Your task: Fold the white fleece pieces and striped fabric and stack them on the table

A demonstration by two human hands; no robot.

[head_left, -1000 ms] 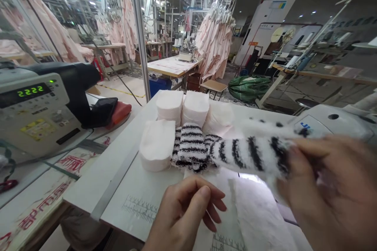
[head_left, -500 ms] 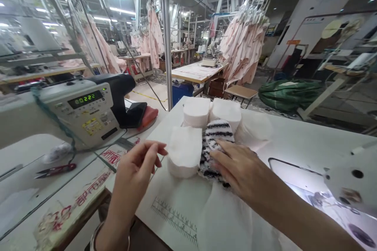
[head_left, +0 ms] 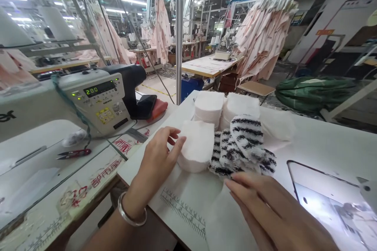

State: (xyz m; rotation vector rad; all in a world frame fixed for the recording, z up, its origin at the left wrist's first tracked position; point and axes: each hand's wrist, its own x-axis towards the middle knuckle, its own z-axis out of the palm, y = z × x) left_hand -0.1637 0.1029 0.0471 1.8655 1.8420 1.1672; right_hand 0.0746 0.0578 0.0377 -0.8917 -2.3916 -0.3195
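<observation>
Beside the front stack of white fabric pieces [head_left: 196, 143], my left hand [head_left: 162, 155] has its thumb apart from its bent fingers and holds nothing. Its fingertips are at the stack's left edge; whether they touch it I cannot tell. My right hand [head_left: 271, 208] is stretched out, palm down, over a thin white cloth [head_left: 225, 219] at the table's front. Just beyond its fingertips lie fuzzy black-and-white striped fabric pieces [head_left: 244, 145], in a loose overlapping heap against the white stack. Two more white stacks [head_left: 208, 106] stand behind.
A sewing machine [head_left: 100, 102] with a lit display stands left, with red thread snips [head_left: 73, 153] on its bed. A lit machine plate [head_left: 321, 200] is on the right. Translucent white material [head_left: 278, 127] lies behind the striped heap. Ruler marks [head_left: 184, 211] run along the front table edge.
My right hand has drawn back off the striped pieces, toward me, and they now lie uncovered and spread to the right. My left hand has come closer to the front white stack.
</observation>
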